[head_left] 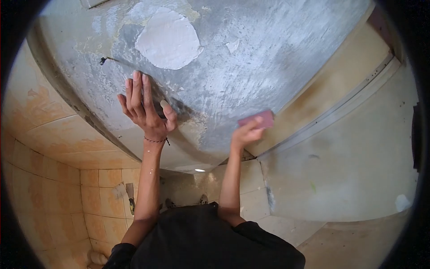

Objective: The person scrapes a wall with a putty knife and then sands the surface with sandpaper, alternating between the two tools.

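My left hand [147, 110] leans on the grey, scuffed wall [233, 76] with its fingers stretched out, holding nothing. Below and right of it, my right hand [246, 133] grips a reddish, rectangular piece of sandpaper [264, 119] against the wall's lower right part. That hand is slightly blurred. Above my left hand is a round white patch of filler [169, 39] on the wall. A smaller white patch [233, 45] lies to its right.
A short wire [103, 60] sticks out of the wall left of my left hand. Orange-tinted tiles [49, 112] run along the left. A scraper [130, 197] lies on the tiles by my left forearm. A pale door-like panel [340, 152] stands at the right.
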Demonstrator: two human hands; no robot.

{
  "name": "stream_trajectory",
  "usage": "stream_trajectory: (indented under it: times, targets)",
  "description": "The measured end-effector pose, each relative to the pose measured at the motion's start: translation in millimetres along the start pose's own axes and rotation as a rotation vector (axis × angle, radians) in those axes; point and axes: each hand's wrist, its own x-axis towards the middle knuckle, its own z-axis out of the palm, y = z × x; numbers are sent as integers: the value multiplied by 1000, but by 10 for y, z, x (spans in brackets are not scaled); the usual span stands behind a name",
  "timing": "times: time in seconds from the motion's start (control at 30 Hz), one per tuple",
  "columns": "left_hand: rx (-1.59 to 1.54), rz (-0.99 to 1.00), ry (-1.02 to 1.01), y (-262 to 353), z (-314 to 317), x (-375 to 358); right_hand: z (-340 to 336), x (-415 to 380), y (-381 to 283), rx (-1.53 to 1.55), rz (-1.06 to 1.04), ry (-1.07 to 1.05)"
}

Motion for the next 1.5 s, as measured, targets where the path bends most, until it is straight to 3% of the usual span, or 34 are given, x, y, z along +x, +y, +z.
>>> stream_trajectory:
  times: [0.03,0.17,0.2,0.3,0.4,0.47,0.57,0.6,0.63,0.67,0.83,0.87,0.93,0.97,1.0,1.1,1.23,1.33,1.4,1.5]
  targets:
    - [9,-2,4,0,-6,-3,20,90,-76,11,94,132]
    - [7,3,12,8,11,17,43,54,-174,85,127,113]
    - [0,2,21,28,17,9,66,-53,-278,127,80,11]
    - [6,0,39,59,26,29,151,-299,-524,184,-214,-333]
    - [9,6,40,58,23,27,347,-437,-758,185,-643,-339]
    - [5,2,38,83,20,41,293,-453,-680,127,-664,-433]
    - [23,2,31,85,12,37,232,-181,-531,93,-644,-251]
    - [26,2,35,89,10,35,111,-193,-265,43,-498,-346]
    - [28,-1,33,90,13,39,68,-10,-196,17,-494,-274]
    - [31,-4,28,97,11,41,-2,80,-236,23,-297,-228]
    - [17,1,51,128,19,67,-49,105,-38,81,3,-101]
    - [19,-1,50,134,18,61,-16,96,-132,80,2,-96]
    - [23,-7,37,129,7,51,-10,103,-232,38,-425,-265]
    - [34,-11,22,133,2,49,12,142,-227,16,-472,-221]
    - [22,-1,17,143,3,47,-9,163,-187,6,-465,-209]
    - [34,-14,18,124,9,40,-51,286,-68,129,81,-65]
    - [28,-9,22,111,13,38,87,157,-207,78,66,-7]
    - [12,-10,6,116,0,24,141,115,-314,-1,-533,-134]
    - [-1,-6,6,111,-2,37,35,160,-148,11,-533,-232]
    - [-26,-14,-7,96,-16,33,13,145,-88,45,-176,-130]
